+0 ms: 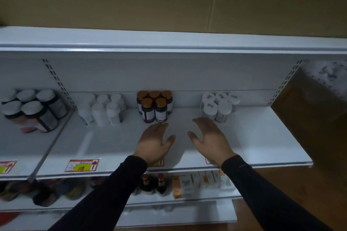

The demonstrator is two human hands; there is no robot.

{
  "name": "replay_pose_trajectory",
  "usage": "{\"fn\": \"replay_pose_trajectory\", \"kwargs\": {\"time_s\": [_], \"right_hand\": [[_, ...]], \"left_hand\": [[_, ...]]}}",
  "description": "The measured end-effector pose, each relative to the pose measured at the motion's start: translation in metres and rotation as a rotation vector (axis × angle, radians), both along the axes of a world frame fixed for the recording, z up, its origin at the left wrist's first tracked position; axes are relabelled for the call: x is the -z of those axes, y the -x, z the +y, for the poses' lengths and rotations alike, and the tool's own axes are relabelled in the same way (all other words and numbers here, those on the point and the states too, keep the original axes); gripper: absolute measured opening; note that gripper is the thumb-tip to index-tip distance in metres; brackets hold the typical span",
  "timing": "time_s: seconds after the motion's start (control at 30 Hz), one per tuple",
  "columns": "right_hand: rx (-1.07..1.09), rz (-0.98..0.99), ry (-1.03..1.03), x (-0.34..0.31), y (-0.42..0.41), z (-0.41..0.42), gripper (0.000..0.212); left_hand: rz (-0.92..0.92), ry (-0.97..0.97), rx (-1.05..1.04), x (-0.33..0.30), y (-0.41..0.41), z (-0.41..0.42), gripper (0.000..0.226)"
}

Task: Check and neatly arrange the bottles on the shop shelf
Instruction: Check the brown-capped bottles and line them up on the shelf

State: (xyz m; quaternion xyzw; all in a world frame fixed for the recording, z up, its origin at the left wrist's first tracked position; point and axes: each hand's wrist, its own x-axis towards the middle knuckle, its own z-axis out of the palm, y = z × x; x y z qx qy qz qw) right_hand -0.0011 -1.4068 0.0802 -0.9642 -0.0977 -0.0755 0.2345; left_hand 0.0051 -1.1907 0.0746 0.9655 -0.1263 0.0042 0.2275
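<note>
**Dim shop aisle, white metal shelving**

A white metal shelving unit [253, 137] fills the view, its back panel [150, 73] plain and flanked by slotted uprights [56, 80]. Above its top ledge [169, 41] rises a tan cardboard-like wall [131, 2] with a vertical seam and dark printed symbols along the upper edge. At the right stands a brown panel [309, 110], and brown wooden flooring [244, 217] shows below. The light is low and cool.

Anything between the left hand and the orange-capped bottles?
Nothing visible. The left hand lies open on the shelf, fingertips just short of the front orange-capped bottles; only bare shelf between them.
</note>
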Motion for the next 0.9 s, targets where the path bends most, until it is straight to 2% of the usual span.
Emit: {"fn": "replay_pose_trajectory", "kwargs": {"time_s": [0.1,0.23,0.57,0.73,0.9], "right_hand": [[-0.028,-0.025,0.026,0.003,-0.012,0.015,0.057],[-0.08,0.085,0.011,0.002,-0.031,0.034,0.056],[-0.053,0.082,-0.141,0.006,-0.09,0.079,0.055],[0.02,0.119,-0.239,0.018,-0.108,0.095,0.068],[0.075,0.159,-0.333,0.038,-0.122,0.104,0.072]], "left_hand": [[0.068,-0.011,-0.049,0.01,-0.006,0.017,0.068],[0.138,-0.016,-0.105,0.022,-0.013,0.039,0.075],[0.215,-0.151,-0.208,0.044,-0.026,0.052,0.072],[0.154,-0.221,-0.206,0.064,-0.02,0.054,0.078],[0.103,-0.233,-0.206,0.067,-0.018,0.054,0.081]]}}
